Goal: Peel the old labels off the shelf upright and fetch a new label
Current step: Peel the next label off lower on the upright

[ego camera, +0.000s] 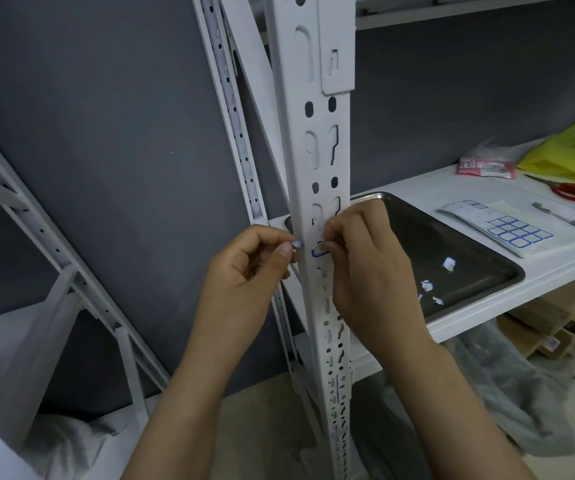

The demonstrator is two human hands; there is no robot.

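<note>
My left hand point(244, 271) pinches a little peeled label point(297, 243) with a blue edge between thumb and first finger, just to the left of the white shelf upright point(320, 161). My right hand point(365, 275) has its fingers curled, and the tips nip the edge of an old label point(317, 251) that sits on the front of the upright. Behind my right hand a dark metal tray point(469, 247) lies on the shelf, with small torn label bits point(449, 264) in it. Past the tray lies a sheet of new labels point(518, 232), then a pen point(563, 220) and red scissors point(572, 190).
</note>
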